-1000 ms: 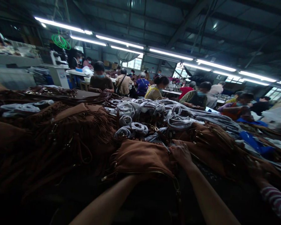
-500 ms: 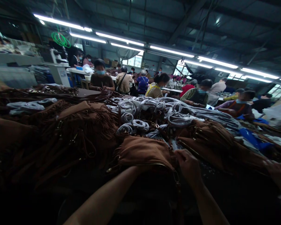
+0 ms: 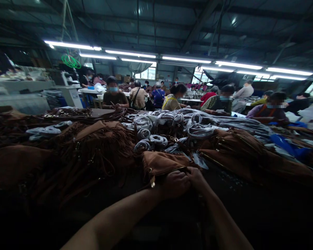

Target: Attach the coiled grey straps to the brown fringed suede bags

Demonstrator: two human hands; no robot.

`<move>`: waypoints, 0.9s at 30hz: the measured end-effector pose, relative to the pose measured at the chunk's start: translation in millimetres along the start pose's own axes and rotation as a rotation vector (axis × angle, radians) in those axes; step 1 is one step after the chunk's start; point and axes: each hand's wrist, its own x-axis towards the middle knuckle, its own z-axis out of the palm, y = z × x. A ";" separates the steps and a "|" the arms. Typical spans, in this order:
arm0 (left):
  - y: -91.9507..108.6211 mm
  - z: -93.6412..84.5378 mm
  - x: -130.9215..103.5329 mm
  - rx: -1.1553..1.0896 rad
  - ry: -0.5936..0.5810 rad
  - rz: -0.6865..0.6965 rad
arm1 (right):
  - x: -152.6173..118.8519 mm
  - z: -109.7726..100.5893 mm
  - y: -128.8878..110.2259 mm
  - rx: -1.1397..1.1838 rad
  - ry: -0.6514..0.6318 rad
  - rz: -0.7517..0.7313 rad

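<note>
Just on the near side of the heap of grey, plastic-wrapped coils (image 3: 169,117) lies a tan-brown, suede-like bag (image 3: 167,162), its gold-toothed zip (image 3: 169,171) running along the edge turned away from the heap. A gold metal clasp (image 3: 152,182) hangs at the bag's left end.

Both bare hands meet at the right part of that zip edge, on the near side of the coils. The left hand (image 3: 176,184) is clenched, knuckles up, against the edge; the right hand (image 3: 196,177) has its fingers bent in beside it, touching it — whether either grasps the bag or some small part of it is hidden, so I cannot tell.

Nearer than the coils, just beyond the right hand, a crumpled piece of clear plastic film (image 3: 200,161) lies on the dark worktop (image 3: 216,173), with small pale specks (image 3: 232,182) to its right. To the near right of the coils is a pile of brown bags with gold zips (image 3: 232,149), and beyond it a bright blue plastic sheet (image 3: 289,146). Left of the coils — fringed brown bags (image 3: 101,135) with dangling straps. Behind the coils sits a person in a dark brown top (image 3: 113,99).
</note>
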 end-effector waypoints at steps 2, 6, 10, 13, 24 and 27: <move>-3.1 -5.5 -2.4 -0.088 0.013 0.019 | 0.1 -1.1 -0.4 0.032 -0.061 -0.032; -22.1 -12.2 -4.1 -0.187 0.066 -0.122 | -12.2 0.5 2.7 0.166 -0.054 0.064; -37.2 -4.9 -3.6 -0.380 0.139 -0.343 | -20.5 7.4 5.1 0.274 0.144 0.196; -42.2 0.6 -1.3 -0.474 0.128 -0.413 | -22.3 13.5 -1.9 0.099 0.177 0.135; -48.8 1.3 4.4 -0.570 0.093 -0.501 | -43.5 35.0 -21.8 -0.153 0.389 0.011; -46.7 -1.0 3.4 -0.598 0.097 -0.509 | -45.2 38.0 -23.8 -0.213 0.415 0.020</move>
